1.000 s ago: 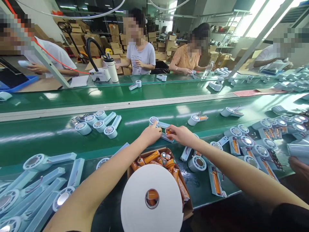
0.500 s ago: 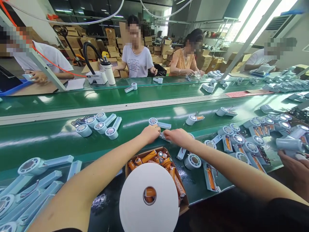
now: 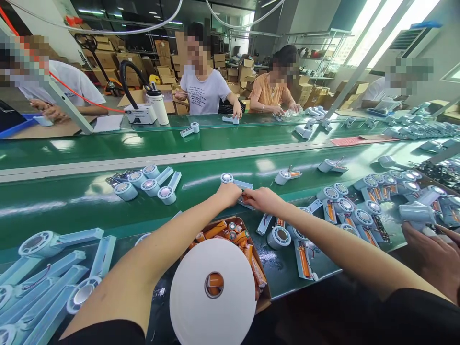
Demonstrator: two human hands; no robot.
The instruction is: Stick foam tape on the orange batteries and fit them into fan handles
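Observation:
My left hand [image 3: 229, 194] and my right hand [image 3: 263, 199] are close together over the green belt, fingers closed. Between and below them shows part of a light-blue handheld fan housing [image 3: 246, 205]; its rest is hidden by my hands, and any small part at my fingertips is too small to make out. Just behind lies another light-blue fan [image 3: 227, 178], its handle pointing right. Nearer to me, a large white roll [image 3: 212, 311] stands in front of a cardboard box [image 3: 264, 304] of orange-wrapped battery cells [image 3: 215, 230].
Fan housings [image 3: 43, 243] pile up at the left, with another group [image 3: 150, 187] on the belt [image 3: 82, 201]. At right lie several fans with orange cells [image 3: 304, 258]. A neighbour's hand [image 3: 427, 249] holds a fan at the right edge. Co-workers sit across the belt.
My hands have drawn slightly closer together over the housing. Across the belt, a co-worker's hand has reached down onto a fan. The view has shifted slightly.

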